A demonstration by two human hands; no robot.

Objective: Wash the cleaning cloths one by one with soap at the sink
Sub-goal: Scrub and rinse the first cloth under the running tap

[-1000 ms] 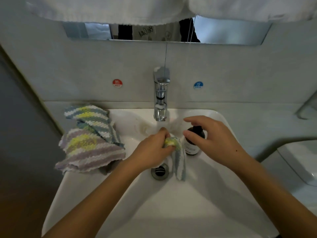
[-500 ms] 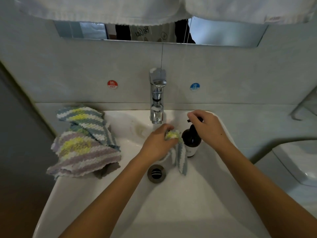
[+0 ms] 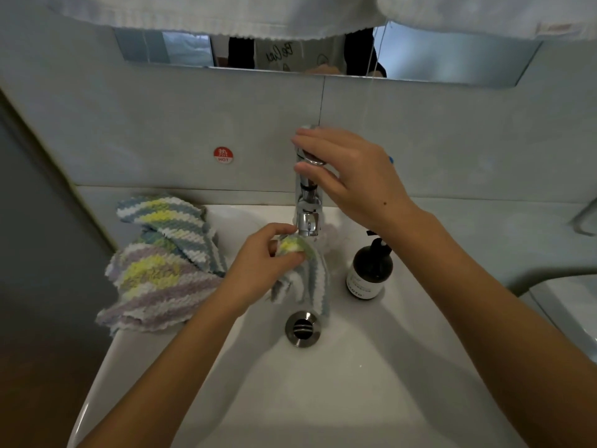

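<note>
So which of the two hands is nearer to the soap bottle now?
Left. The left hand grips a cloth beside the soap bottle, under the spout. The right hand is higher, on the faucet handle.

So the sink (image 3: 355, 399) sits against the back wall, tap (image 3: 307, 218) at the middle of its rear edge and the drain (image 3: 303, 328) right in front of that. A soap bottle (image 3: 370, 274) stands inside the basin, just right of the tap. Two cloths (image 3: 158, 263) are piled on the sink's left rim, one overlapping the other. The left hand (image 3: 261, 270) holds another cloth (image 3: 305, 276) under the spout, hanging down above the drain. The right hand (image 3: 352, 176) is up on the tap's handle, behind the bottle. A mirror (image 3: 323, 53) runs along the wall above, towels (image 3: 226, 14) hanging over it.
</note>
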